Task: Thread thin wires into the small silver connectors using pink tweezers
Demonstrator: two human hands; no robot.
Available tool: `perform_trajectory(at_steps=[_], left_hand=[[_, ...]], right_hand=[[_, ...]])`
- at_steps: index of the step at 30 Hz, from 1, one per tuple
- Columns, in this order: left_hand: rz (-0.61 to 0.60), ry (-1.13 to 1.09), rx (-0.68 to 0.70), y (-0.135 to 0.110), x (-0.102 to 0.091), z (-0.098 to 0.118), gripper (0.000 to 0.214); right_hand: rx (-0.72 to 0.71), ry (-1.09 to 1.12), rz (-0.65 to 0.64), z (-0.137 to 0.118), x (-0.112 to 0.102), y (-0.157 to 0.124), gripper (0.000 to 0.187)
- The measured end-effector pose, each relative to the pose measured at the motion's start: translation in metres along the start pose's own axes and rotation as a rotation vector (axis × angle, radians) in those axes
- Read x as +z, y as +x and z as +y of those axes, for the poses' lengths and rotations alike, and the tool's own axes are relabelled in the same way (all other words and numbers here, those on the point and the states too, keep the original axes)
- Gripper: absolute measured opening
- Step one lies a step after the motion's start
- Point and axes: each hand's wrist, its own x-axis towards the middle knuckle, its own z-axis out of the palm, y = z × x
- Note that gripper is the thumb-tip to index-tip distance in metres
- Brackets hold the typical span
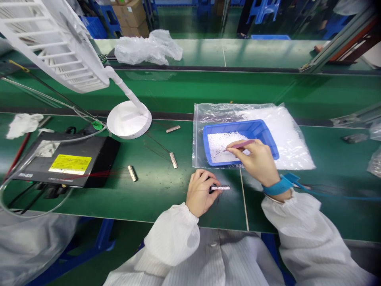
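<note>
Desk: a green-topped desk [160,206] carries all items below.
Far left: a white cloth [24,125] lies beside a black instrument case [67,159] with a yellow label.
Left of centre: a white lamp [129,120] stands on a round base. Two metal strips with fine wires [173,129] [173,160] lie to its near right, and a third strip [132,173] lies nearer the case.
Left hand: the left hand [201,193] rests near the desk's front edge, its fingers [208,178] clenched around a small metal strip [219,187], whose end projects to the right.
Right hand: the right hand [253,159] hangs over a blue tray [235,125], its fingers [235,145] grasping pink tweezers [239,144] pen-style. The tips point at white granules [222,145]; contact cannot be confirmed.
Far right: the tray sits on a clear bag of white granules [285,135].
Wrist: a blue strap [278,187] encircles the right wrist.
Technique: hold the tweezers low on the shank; steady the strip against the desk.
</note>
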Motion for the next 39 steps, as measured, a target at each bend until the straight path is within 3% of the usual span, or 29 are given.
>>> perform_trajectory(at_steps=[4, 7, 14, 27, 39], left_hand=[[0.005, 0.012, 0.012, 0.0, 0.0, 0.001, 0.016], [-0.006, 0.031, 0.02, 0.001, -0.001, 0.003, 0.014], [-0.043, 0.045, 0.013, 0.003, -0.001, 0.006, 0.012], [-0.044, 0.029, -0.005, 0.005, 0.001, 0.006, 0.01], [-0.028, 0.029, 0.003, 0.004, 0.001, 0.006, 0.011]], right_hand=[[-0.032, 0.06, 0.058, -0.006, -0.016, -0.023, 0.014], [-0.052, 0.072, 0.021, -0.006, -0.022, -0.046, 0.011], [-0.048, 0.101, -0.102, -0.007, -0.008, -0.08, 0.009], [-0.057, 0.104, -0.111, -0.012, 0.002, -0.084, 0.01], [-0.036, 0.088, -0.106, -0.011, -0.01, -0.082, 0.01]])
